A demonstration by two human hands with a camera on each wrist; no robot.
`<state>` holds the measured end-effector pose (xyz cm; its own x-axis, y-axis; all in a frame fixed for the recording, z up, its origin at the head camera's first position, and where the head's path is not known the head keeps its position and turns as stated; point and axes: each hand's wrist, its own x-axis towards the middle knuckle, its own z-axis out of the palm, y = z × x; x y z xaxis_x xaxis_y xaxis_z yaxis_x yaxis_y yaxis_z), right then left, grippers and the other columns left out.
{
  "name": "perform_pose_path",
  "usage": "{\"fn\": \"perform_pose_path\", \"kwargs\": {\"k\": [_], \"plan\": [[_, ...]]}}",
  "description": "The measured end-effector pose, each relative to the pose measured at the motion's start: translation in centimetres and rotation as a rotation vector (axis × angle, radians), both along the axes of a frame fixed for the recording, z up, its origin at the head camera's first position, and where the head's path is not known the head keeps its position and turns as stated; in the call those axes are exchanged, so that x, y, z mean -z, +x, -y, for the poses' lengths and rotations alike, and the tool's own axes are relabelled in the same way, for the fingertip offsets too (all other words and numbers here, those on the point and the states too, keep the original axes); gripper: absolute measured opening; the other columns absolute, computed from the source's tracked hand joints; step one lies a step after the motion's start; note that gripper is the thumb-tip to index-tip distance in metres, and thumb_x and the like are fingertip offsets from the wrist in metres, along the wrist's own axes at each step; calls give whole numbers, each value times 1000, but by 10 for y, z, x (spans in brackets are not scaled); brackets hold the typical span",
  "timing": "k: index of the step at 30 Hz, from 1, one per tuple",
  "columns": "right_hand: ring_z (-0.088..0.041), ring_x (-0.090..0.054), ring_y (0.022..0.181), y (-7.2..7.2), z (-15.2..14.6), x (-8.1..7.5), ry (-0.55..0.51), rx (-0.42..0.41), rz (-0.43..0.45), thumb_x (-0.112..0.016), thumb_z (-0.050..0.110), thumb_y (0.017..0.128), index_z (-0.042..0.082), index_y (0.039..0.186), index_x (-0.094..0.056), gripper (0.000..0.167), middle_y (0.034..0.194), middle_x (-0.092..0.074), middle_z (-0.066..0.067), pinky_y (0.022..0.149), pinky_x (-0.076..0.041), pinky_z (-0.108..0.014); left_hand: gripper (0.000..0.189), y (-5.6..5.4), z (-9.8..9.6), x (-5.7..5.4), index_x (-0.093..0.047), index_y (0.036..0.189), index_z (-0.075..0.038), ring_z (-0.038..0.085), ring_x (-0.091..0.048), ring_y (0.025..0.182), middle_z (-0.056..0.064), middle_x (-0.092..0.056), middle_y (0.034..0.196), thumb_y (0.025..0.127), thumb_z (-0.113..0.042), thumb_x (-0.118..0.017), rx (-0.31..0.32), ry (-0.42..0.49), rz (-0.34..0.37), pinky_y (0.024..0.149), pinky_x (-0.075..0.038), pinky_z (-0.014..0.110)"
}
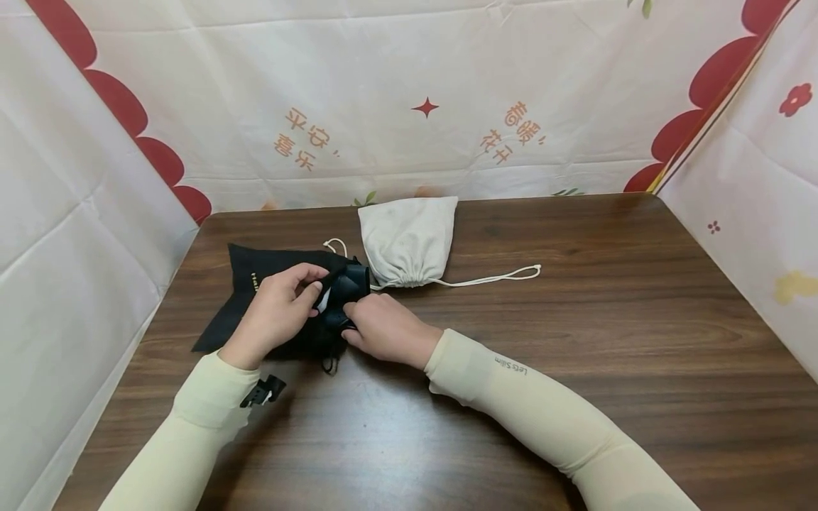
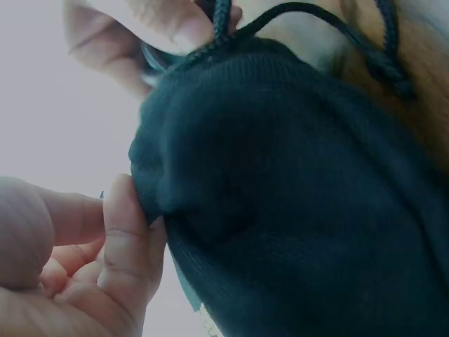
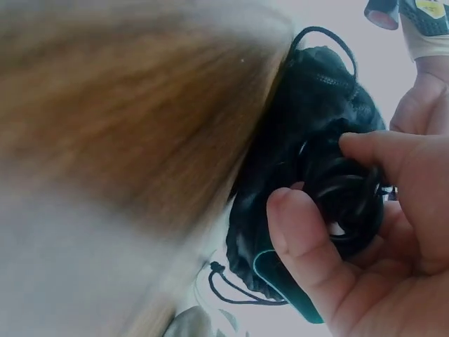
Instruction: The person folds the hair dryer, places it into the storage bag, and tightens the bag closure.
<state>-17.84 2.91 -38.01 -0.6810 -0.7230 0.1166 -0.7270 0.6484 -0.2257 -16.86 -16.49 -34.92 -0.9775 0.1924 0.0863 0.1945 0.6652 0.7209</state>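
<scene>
A black drawstring bag (image 1: 281, 262) with gold lettering lies on the left of the table, its mouth toward the right. At that mouth my left hand (image 1: 279, 305) pinches the cloth edge between thumb and fingers; the left wrist view shows the bag (image 2: 280, 175) close up. A shiny black rounded object (image 1: 354, 280) shows in the opening, mostly covered by cloth. My right hand (image 1: 386, 326) grips a glossy black coiled cord (image 3: 344, 189) at the mouth, thumb and fingers around its loops. What else lies inside the bag is hidden.
A cream cloth drawstring bag (image 1: 410, 238) lies just behind and right of the hands. Its white cord (image 1: 492, 279) stretches right across the wooden table (image 1: 607, 298). Printed white cloth (image 1: 409, 64) hangs along the back and both sides.
</scene>
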Motion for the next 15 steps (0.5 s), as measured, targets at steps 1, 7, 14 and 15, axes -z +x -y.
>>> {"fn": "perform_pose_path", "kwargs": {"k": [1, 7, 14, 15], "plan": [[-17, -62, 70, -1, 0, 0, -8, 1, -1, -68, 26, 93, 14, 82, -60, 18, 68, -56, 4, 65, -50, -34, 25, 0, -1, -1, -63, 125, -8, 15, -69, 72, 11, -67, 113, 103, -11, -52, 7, 6, 1, 71, -57, 36], [-16, -63, 73, 0, 2, -3, -7, -16, -27, -68, 25, 94, 13, 84, -60, 17, 70, -57, 3, 70, -51, -34, 25, -1, -6, -4, -63, 125, -7, 16, -69, 73, 11, -67, 113, 103, -11, -52, 5, 25, -16, 72, -57, 37], [-19, -64, 76, 2, 4, -6, 13, -69, -61, -66, 24, 95, 10, 92, -64, 14, 78, -62, -1, 74, -51, -37, 26, -3, -11, -6, -63, 126, -9, 16, -69, 75, 10, -66, 116, 103, -11, -52, 12, 38, -24, 71, -57, 36], [-19, -64, 76, 2, 5, -6, 10, -72, -68, -66, 23, 94, 10, 93, -65, 14, 79, -62, -1, 75, -51, -38, 26, -2, -12, -6, -63, 127, -9, 16, -69, 75, 10, -66, 117, 103, -12, -52, 23, 41, -25, 71, -57, 35]]}}
